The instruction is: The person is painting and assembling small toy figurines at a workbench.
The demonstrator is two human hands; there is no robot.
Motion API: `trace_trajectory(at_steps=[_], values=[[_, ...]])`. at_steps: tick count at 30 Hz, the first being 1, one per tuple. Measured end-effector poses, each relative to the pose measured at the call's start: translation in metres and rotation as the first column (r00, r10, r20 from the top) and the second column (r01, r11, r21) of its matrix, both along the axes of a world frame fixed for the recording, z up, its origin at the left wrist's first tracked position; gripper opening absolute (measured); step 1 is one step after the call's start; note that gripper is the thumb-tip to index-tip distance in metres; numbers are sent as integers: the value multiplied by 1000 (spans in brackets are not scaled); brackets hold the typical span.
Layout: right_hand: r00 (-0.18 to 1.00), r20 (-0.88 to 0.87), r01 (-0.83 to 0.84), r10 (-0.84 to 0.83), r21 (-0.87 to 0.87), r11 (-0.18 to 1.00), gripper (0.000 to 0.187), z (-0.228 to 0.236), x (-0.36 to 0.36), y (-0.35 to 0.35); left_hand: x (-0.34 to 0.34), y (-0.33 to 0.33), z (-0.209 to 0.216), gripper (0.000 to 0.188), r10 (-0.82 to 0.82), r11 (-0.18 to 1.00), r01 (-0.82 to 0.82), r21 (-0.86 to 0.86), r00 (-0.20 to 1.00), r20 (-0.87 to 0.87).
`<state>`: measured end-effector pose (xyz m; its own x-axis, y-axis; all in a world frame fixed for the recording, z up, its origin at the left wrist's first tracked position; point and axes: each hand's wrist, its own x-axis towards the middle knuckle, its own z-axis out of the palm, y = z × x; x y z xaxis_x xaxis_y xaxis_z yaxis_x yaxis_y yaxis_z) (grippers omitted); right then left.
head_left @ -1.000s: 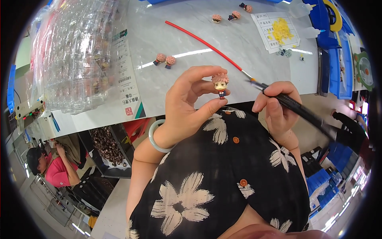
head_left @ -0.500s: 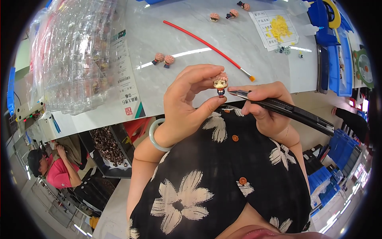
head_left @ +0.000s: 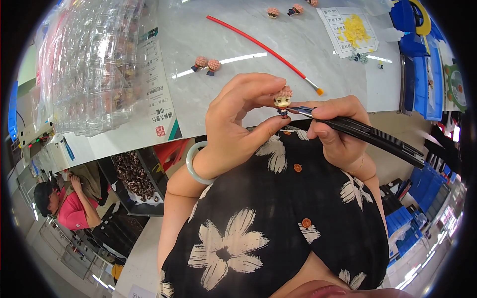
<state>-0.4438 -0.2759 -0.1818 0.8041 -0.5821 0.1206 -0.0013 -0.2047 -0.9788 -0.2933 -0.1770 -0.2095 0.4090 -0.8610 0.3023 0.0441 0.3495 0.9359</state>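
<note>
Between the thumb and fingers of my left hand [head_left: 231, 116] is a small figurine [head_left: 282, 103] with pink hair and a dark outfit, held upright with its face toward me. My right hand [head_left: 343, 131] grips a black utility knife [head_left: 375, 135]. The knife's blade tip meets the figurine's side near its neck; whether it cuts in is too small to tell. Past my left hand, two similar figurines [head_left: 206, 64] lie on the grey tabletop [head_left: 184, 30]. A red-handled paintbrush [head_left: 263, 47] rests slantwise beyond my hands.
Clear plastic trays [head_left: 92, 69] are stacked at the left. More figurines [head_left: 295, 9] lie at the far edge. Yellow bits [head_left: 356, 31] sit on a paper label [head_left: 332, 25], near blue bins [head_left: 426, 94]. A box of small brown parts [head_left: 133, 179] stands lower left, by a person in pink [head_left: 77, 211].
The knife's blade has come against the figurine, where a small gap showed before. In the picture, both hands and the figurine sit slightly farther right, and the tabletop things have shifted too.
</note>
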Motion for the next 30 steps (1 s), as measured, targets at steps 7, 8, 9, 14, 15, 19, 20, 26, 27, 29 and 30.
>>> trace_trajectory(at_steps=[7,8,9,14,15,19,20,26,27,29,30], values=[[999,-31,-15,15,6,1000,19,1,-1,0,0,-1,-1,40,17,1000,-18,2,1000,18],[999,-32,-15,15,6,1000,19,0,-1,-1,0,-1,-2,40,17,1000,-17,2,1000,17],[1000,-8,-15,14,-18,1000,19,-2,0,-1,0,-1,-2,41,21,1000,-21,-1,1000,17],[1000,-28,9,-8,37,999,19,1,3,2,0,0,-5,41,58,998,-58,-5,996,62],[998,-33,-54,53,-29,998,20,0,3,1,0,0,-5,41,73,997,-73,1,994,81],[991,-76,-117,106,-164,979,23,-3,2,0,0,1,-7,40,91,995,-93,18,990,106],[991,-78,-117,105,-162,980,23,-4,2,2,-1,1,-7,40,90,996,-92,20,991,104],[997,-57,-59,53,-112,992,25,-9,-1,2,-1,3,-10,41,82,996,-83,14,995,49],[997,-60,-55,49,-111,992,25,-9,-1,2,1,4,-11,42,50,998,-52,24,996,73],[997,-63,-51,44,-110,993,26,-9,0,3,2,6,-11,44,16,999,-19,35,995,96],[999,-53,-11,7,-69,998,22,-9,1,4,1,6,-11,44,18,999,-22,34,994,107]])
